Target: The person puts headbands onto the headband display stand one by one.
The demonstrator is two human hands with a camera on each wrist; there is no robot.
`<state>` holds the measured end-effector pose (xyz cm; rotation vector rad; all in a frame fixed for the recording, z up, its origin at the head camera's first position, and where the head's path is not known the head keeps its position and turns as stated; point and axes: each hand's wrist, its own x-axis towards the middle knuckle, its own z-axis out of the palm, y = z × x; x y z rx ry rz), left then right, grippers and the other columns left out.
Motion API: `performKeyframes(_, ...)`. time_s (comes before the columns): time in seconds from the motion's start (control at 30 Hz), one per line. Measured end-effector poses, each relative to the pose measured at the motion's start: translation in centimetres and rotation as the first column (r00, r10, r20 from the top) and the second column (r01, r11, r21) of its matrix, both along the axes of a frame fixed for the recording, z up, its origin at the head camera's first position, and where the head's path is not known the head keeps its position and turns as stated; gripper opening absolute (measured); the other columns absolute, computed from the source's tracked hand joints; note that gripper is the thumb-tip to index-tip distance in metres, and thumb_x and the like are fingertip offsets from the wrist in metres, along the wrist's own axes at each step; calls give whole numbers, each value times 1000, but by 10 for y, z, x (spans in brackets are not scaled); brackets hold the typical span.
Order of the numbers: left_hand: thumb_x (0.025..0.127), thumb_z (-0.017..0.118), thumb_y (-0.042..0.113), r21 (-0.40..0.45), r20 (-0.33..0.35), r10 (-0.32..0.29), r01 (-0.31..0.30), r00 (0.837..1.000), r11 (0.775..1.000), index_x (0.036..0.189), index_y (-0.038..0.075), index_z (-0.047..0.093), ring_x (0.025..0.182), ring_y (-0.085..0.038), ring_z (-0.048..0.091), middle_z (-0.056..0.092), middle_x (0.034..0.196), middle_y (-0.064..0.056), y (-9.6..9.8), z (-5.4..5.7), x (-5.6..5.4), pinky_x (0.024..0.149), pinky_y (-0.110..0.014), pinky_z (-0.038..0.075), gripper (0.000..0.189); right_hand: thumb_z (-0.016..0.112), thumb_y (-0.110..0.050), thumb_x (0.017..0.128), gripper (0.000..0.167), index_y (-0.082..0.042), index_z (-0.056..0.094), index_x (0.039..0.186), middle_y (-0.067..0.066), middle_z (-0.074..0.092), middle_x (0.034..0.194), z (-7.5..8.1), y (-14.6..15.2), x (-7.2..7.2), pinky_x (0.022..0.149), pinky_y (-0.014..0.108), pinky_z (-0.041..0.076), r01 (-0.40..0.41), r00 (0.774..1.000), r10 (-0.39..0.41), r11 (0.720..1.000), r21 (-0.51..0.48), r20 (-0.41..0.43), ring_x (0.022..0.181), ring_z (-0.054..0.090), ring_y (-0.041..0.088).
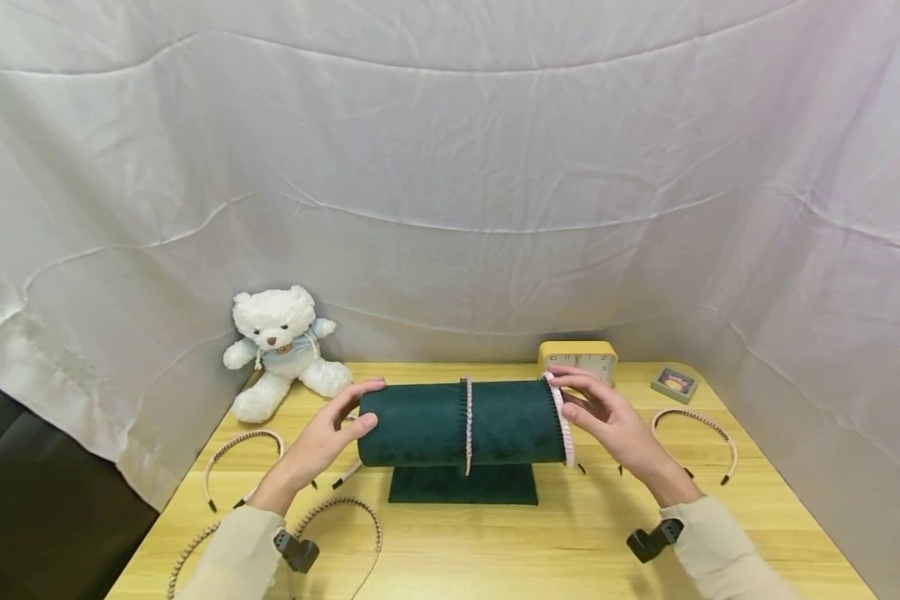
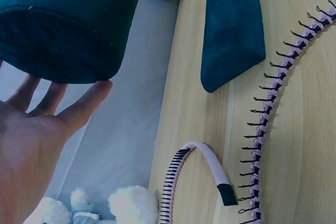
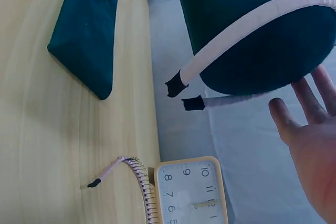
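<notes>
A dark green velvet headband stand point(image 1: 412, 425), a padded roll on a flat base point(image 1: 461, 485), stands on the wooden table. Round the middle of the roll sits a beaded headband point(image 1: 468, 429). Another, pale pink headband point(image 1: 562, 421) lies over its right end, black tips hanging below in the right wrist view. My left hand point(image 1: 317, 446) touches the left end of the roll with thumb and fingers spread and fairly straight. At the right end, my right hand point(image 1: 621, 427) has its fingertips right at the pink headband and the rim, fingers loosely bent.
More headbands lie on the table: a pink one point(image 1: 243, 436) and a braided one point(image 1: 378, 525) on the left, another point(image 1: 701, 415) on the right. At the back are a white teddy bear point(image 1: 273, 350), a yellow clock point(image 1: 603, 362) and a small square box point(image 1: 673, 385).
</notes>
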<state>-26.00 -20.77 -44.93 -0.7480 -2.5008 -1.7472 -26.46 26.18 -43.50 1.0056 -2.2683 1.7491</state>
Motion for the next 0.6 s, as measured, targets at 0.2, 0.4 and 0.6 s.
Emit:
performKeyframes(0.2,113,60,24,0,1,2,-2,1000,1000,162,26,51,165,-49,24,38,175,-9,0,1,-1,127,-77,23,50,57,3,110,37,-4,60,146,1,48,167,-2,-8,-2,122,17,39,9,999,-9,1000,-3,-35,155,44,4)
performKeyframes(0.4,113,59,23,0,-6,-3,3,1000,1000,163,20,49,165,-49,23,37,175,-10,0,0,-1,128,-77,22,52,60,3,109,39,-10,61,146,5,47,166,-2,-16,-4,124,15,35,25,996,-22,999,32,-86,156,42,6)
performKeyframes(0.6,113,59,22,3,-6,-3,3,1000,1000,163,20,49,166,-48,22,37,175,-10,0,0,0,129,-76,20,51,66,-2,107,40,-18,63,143,12,48,166,-1,-24,-5,123,14,33,77,991,-66,993,90,-117,156,41,8)
